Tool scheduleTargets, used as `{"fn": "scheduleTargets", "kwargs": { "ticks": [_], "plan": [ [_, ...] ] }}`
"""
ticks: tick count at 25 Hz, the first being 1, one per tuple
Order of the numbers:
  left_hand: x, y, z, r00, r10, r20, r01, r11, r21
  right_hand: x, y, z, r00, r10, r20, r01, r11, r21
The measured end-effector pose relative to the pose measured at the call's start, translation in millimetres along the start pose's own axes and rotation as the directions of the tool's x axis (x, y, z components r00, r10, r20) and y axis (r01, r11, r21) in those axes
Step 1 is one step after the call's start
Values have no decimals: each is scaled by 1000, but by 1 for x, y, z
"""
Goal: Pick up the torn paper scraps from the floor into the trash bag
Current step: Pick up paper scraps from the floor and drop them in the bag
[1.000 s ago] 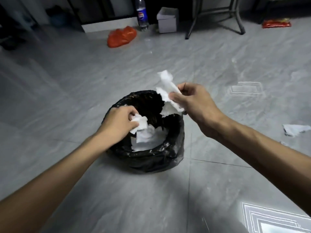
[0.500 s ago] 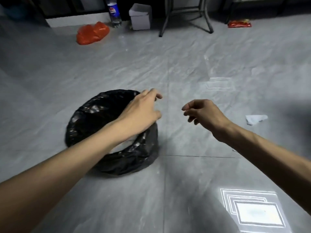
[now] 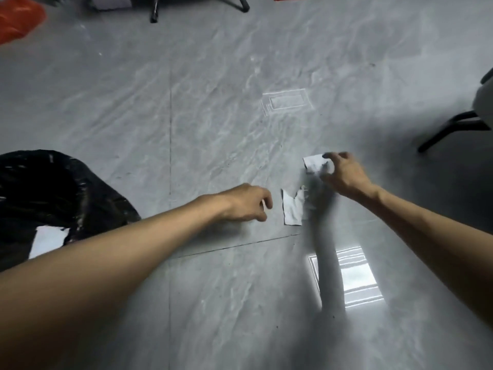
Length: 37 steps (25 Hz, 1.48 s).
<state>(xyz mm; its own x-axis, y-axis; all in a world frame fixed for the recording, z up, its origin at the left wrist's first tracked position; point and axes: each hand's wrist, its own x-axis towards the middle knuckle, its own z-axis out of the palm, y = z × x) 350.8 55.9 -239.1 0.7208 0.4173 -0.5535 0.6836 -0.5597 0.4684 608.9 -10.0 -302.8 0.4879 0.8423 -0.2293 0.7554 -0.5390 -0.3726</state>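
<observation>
Right hand (image 3: 344,173) pinching a paper scrap (image 3: 316,163) off the floor (image 3: 213,116); left hand (image 3: 246,205) loosely curled, empty, reaching the second scrap (image 3: 292,209) for bagging.

Two bare forearms are showing, with no sleeve, cuff, watch, band or ring appearing anywhere along them as far as the frame's lower edge. The left hand (image 3: 245,202) is showing its back and knuckles, with a pale fingernail catching the light at one fingertip. The right hand (image 3: 344,173) is blurring slightly, its tendons and wrist bone standing out, and the nails there are too smeared to make out.
</observation>
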Motion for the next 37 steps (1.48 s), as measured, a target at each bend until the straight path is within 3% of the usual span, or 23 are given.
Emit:
{"fn": "scheduleTargets", "kwargs": {
  "ticks": [2, 5, 9, 12, 15, 19, 23, 25, 29, 33, 35, 37],
  "plan": [
    [15, -5, 12, 999, -36, 18, 35, 999, 12, 21, -3, 11, 1000, -27, 6, 27, 1000, -16],
    [32, 0, 23, 992, 12, -124, -2, 997, 76, 30, -6, 31, 997, -70, -25, 67, 994, -86],
    [64, 24, 50, 973, 115, -201, -68, 972, 225, 22, -2, 38, 977, 21, -212, 21, 980, 197],
    [81, 34, 69, 957, 130, -261, -69, 971, 230, -3, 6, 36, 948, 158, -278, -24, 902, 431],
    [79, 33, 70, 952, 109, -286, -73, 988, 133, -31, 8, 44, 938, 274, -214, -102, 804, 585],
    [40, 26, 44, 942, -8, -336, 0, 1000, -24, -63, -11, 54, 957, 278, -87, -157, 743, 650],
    [-42, 7, -20, 909, -15, -417, -30, 994, -102, -92, -76, 59, 987, 75, 144, -155, 685, 711],
    [-97, -8, -53, 879, -27, -477, -29, 993, -110, -105, -123, 51, 980, -89, 180, -64, 714, 697],
    [-204, -48, -96, 759, -120, -640, 7, 984, -177, -126, -224, 11, 948, -311, 68, 187, 718, 671],
    [-279, -106, -89, 609, -267, -747, 154, 964, -219, -154, -320, -34, 879, -447, -168, 428, 583, 691],
    [-297, -140, -70, 629, -369, -685, 312, 926, -212, -169, -365, -42, 830, -497, -252, 501, 468, 728],
    [-308, -168, -51, 672, -489, -555, 433, 869, -240, -185, -403, -35, 780, -571, -256, 551, 433, 714]
  ]
}}
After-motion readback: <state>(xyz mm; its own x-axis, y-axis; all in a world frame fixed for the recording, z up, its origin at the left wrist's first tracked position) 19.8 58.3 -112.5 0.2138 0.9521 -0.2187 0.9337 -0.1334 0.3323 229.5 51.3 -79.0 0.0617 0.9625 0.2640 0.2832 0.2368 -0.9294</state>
